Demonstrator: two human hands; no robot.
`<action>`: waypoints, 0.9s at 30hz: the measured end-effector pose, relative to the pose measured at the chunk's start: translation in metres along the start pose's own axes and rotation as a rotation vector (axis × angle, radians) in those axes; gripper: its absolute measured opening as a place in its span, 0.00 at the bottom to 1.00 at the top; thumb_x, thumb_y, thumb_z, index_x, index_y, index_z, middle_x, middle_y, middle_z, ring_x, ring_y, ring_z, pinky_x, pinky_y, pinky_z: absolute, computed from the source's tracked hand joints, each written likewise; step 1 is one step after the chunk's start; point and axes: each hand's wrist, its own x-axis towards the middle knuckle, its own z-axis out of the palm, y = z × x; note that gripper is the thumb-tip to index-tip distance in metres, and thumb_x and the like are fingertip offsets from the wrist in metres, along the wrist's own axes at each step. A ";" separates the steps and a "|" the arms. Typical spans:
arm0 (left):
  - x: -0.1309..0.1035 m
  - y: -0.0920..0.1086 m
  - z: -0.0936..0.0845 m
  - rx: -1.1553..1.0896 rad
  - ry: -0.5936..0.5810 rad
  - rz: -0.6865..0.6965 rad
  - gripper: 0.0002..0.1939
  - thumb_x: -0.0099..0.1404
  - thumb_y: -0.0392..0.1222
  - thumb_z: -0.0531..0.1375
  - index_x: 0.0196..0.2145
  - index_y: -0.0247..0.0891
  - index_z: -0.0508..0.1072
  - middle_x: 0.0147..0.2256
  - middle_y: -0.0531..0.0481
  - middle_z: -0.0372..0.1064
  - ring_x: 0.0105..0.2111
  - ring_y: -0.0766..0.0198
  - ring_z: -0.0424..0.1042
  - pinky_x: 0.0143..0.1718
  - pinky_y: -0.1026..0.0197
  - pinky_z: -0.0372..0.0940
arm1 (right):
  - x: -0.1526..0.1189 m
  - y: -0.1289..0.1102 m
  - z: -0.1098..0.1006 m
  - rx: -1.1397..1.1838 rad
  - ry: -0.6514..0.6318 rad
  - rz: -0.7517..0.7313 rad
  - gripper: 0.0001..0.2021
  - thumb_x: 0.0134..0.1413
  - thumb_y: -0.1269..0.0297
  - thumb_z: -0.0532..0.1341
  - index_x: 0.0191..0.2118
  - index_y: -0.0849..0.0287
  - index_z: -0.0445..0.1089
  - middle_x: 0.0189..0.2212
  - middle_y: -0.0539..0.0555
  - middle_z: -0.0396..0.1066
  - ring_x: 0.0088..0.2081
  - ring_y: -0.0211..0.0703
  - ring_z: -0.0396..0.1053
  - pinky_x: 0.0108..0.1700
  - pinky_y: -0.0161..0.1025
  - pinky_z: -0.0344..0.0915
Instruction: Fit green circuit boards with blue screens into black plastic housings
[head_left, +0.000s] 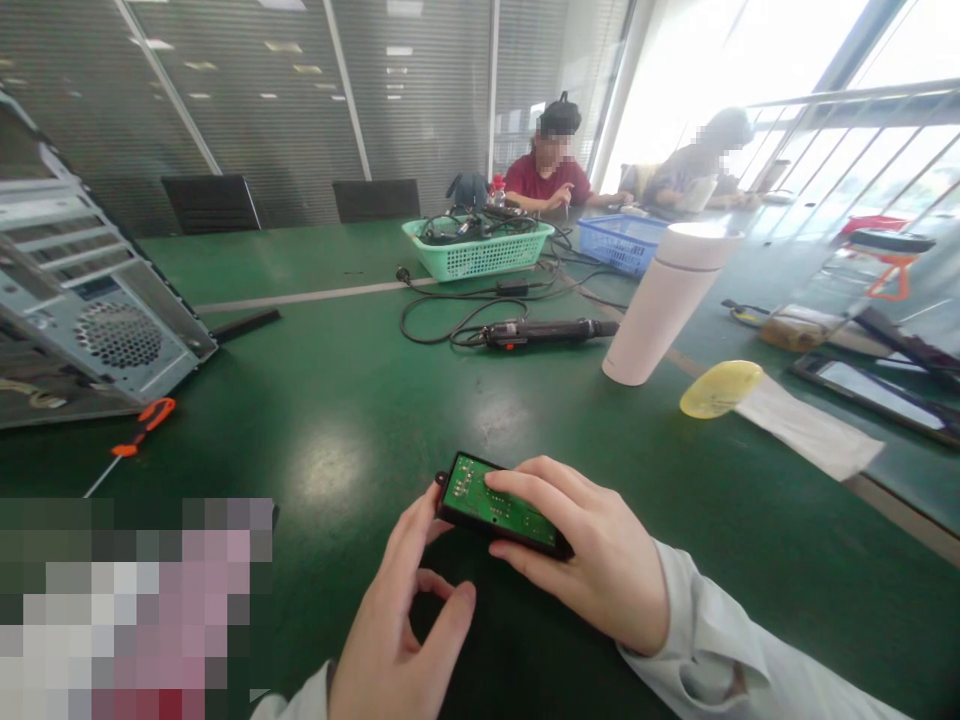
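Note:
A green circuit board (pixel 495 505) sits in a shallow black plastic case (pixel 471 522) with a small lug at its left end. My right hand (pixel 592 545) grips the case from the right, its index finger lying on top of the board and its thumb along the near side. At the left end, the fingertips of my left hand (pixel 405 610) touch the edge of the case, partly hidden beneath it. The left thumb stands apart from the case, and the fingers are loosely spread.
Beyond my hands lie a black electric screwdriver (pixel 547 333) with its cable and a pale pink tumbler (pixel 664 305). Left are a metal computer case (pixel 112 320) and an orange hook-shaped tool (pixel 142 428). Farther back stand a green basket (pixel 487 258) of cables and a blue basket (pixel 619 245); two people sit there.

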 end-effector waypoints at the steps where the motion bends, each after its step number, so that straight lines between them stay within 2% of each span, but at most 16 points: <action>1: -0.001 0.000 0.000 0.005 0.000 0.002 0.32 0.67 0.42 0.58 0.65 0.58 0.54 0.62 0.47 0.59 0.42 0.57 0.73 0.38 0.58 0.71 | 0.000 0.001 0.000 0.003 0.000 -0.003 0.14 0.68 0.57 0.55 0.56 0.52 0.61 0.46 0.52 0.65 0.43 0.42 0.66 0.43 0.38 0.66; 3: -0.001 0.001 0.000 0.005 -0.005 0.017 0.32 0.67 0.42 0.58 0.65 0.59 0.54 0.62 0.47 0.58 0.43 0.57 0.73 0.40 0.58 0.71 | -0.001 0.002 0.001 0.018 0.008 -0.005 0.15 0.69 0.56 0.55 0.56 0.52 0.61 0.46 0.52 0.65 0.44 0.42 0.66 0.44 0.38 0.65; 6: -0.001 0.003 0.000 -0.014 -0.022 0.074 0.31 0.68 0.39 0.57 0.64 0.63 0.55 0.64 0.52 0.55 0.53 0.54 0.67 0.44 0.59 0.69 | -0.003 0.003 0.003 0.092 0.029 0.018 0.15 0.67 0.56 0.57 0.56 0.53 0.62 0.46 0.52 0.66 0.44 0.41 0.66 0.45 0.37 0.64; 10: -0.001 0.009 0.001 -0.040 -0.035 0.121 0.32 0.67 0.35 0.56 0.62 0.69 0.57 0.64 0.57 0.52 0.58 0.55 0.60 0.43 0.63 0.68 | -0.003 0.001 0.003 0.279 0.039 0.132 0.16 0.61 0.60 0.62 0.53 0.53 0.66 0.43 0.50 0.68 0.42 0.39 0.67 0.43 0.35 0.62; 12: -0.001 0.013 0.001 -0.044 -0.035 0.095 0.32 0.66 0.36 0.57 0.61 0.69 0.58 0.63 0.57 0.51 0.53 0.57 0.64 0.43 0.63 0.68 | -0.001 -0.001 0.000 0.426 0.008 0.261 0.16 0.57 0.61 0.64 0.50 0.55 0.68 0.41 0.50 0.69 0.41 0.39 0.67 0.43 0.35 0.62; 15: -0.002 0.016 0.000 -0.034 -0.027 0.060 0.30 0.66 0.37 0.57 0.60 0.68 0.61 0.61 0.56 0.49 0.42 0.63 0.69 0.43 0.61 0.68 | 0.004 -0.002 -0.007 0.877 -0.149 0.571 0.18 0.50 0.60 0.70 0.44 0.62 0.70 0.36 0.51 0.70 0.37 0.37 0.67 0.39 0.30 0.62; 16: -0.003 0.017 -0.001 -0.027 -0.030 0.065 0.29 0.66 0.36 0.57 0.59 0.68 0.61 0.61 0.56 0.49 0.41 0.63 0.68 0.43 0.60 0.68 | 0.006 -0.001 -0.009 1.027 -0.208 0.663 0.20 0.47 0.58 0.72 0.42 0.64 0.69 0.34 0.51 0.70 0.34 0.35 0.67 0.36 0.28 0.62; 18: -0.003 0.018 -0.001 -0.016 -0.042 0.107 0.30 0.66 0.35 0.56 0.59 0.69 0.60 0.61 0.57 0.49 0.47 0.59 0.66 0.43 0.61 0.67 | 0.007 0.001 -0.010 1.241 -0.292 0.781 0.24 0.44 0.51 0.73 0.38 0.65 0.67 0.30 0.50 0.68 0.29 0.33 0.65 0.30 0.25 0.60; 21: -0.003 0.019 -0.001 0.005 -0.085 0.154 0.34 0.66 0.33 0.56 0.61 0.71 0.56 0.61 0.57 0.49 0.52 0.56 0.61 0.44 0.60 0.66 | 0.006 0.006 -0.006 1.421 -0.438 0.846 0.31 0.46 0.37 0.67 0.35 0.66 0.66 0.28 0.53 0.67 0.27 0.35 0.67 0.29 0.27 0.64; 23: -0.003 0.020 0.000 0.013 -0.101 0.174 0.35 0.66 0.32 0.55 0.62 0.70 0.55 0.61 0.57 0.50 0.53 0.56 0.61 0.44 0.60 0.66 | 0.003 0.008 0.000 1.537 -0.567 0.867 0.34 0.46 0.32 0.62 0.31 0.67 0.66 0.27 0.55 0.66 0.26 0.36 0.67 0.29 0.29 0.67; 25: -0.002 0.020 0.002 0.005 -0.090 0.181 0.35 0.66 0.32 0.54 0.62 0.68 0.55 0.61 0.56 0.51 0.54 0.55 0.61 0.43 0.60 0.65 | 0.001 0.010 0.006 1.662 -0.657 0.876 0.35 0.55 0.31 0.53 0.28 0.67 0.66 0.26 0.55 0.65 0.25 0.35 0.67 0.28 0.28 0.67; 27: -0.002 0.020 0.003 -0.011 -0.079 0.158 0.33 0.67 0.32 0.53 0.61 0.66 0.56 0.60 0.55 0.52 0.56 0.54 0.60 0.42 0.60 0.66 | 0.000 0.012 0.009 1.829 -0.700 0.877 0.39 0.66 0.37 0.35 0.28 0.68 0.66 0.27 0.57 0.65 0.26 0.35 0.69 0.28 0.28 0.68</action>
